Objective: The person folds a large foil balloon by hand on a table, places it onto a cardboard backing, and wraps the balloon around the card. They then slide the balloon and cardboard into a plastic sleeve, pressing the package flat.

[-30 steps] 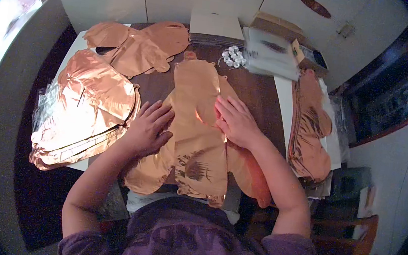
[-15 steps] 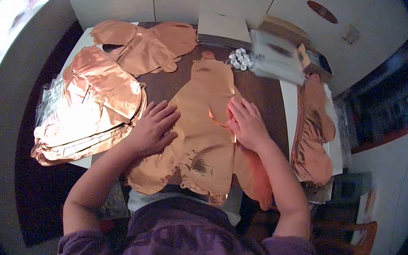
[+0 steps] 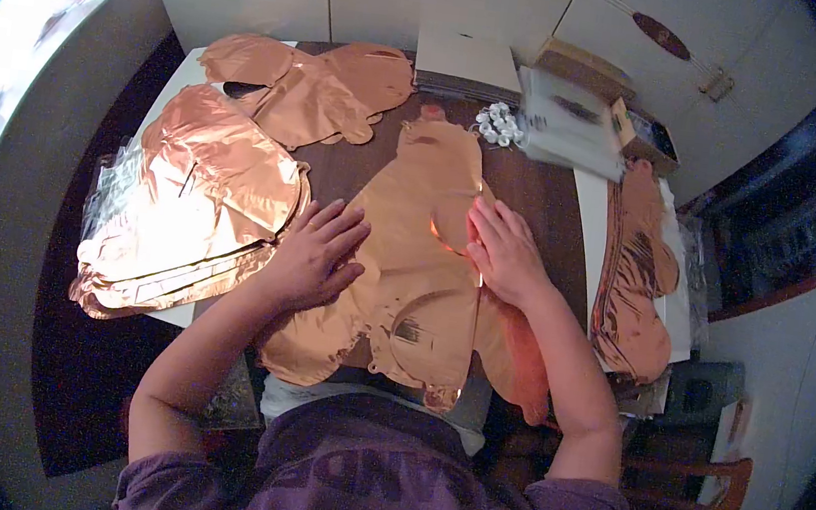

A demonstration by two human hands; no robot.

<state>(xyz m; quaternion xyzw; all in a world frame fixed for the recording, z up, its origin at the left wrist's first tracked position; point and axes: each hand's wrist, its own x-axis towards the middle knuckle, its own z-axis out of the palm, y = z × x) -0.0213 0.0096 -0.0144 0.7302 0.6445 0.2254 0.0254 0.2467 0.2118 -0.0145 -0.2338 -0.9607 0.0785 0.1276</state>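
A flat, uninflated copper-coloured foil balloon [image 3: 421, 226] lies spread out in front of me, its lobed lower end reaching the table's near edge. On its left side rests my left hand [image 3: 319, 257], fingers stretched out and slightly apart. My right hand [image 3: 509, 254] lies flat along the balloon's right edge, also open. A curved crease catches the light just left of its fingertips. Neither hand grasps anything.
A stack of shiny foil balloons [image 3: 209, 192] is at the left, with more foil balloons [image 3: 316, 93] behind it. White ribbon-like coils [image 3: 498, 124], clear plastic bags [image 3: 568, 127] and an open box [image 3: 646, 136] sit at the back right. Folded foil [image 3: 634, 281] lies along the right side.
The view has shifted slightly, so the table appears a little further right. Both hands stay flat on the balloon in nearly the same places.
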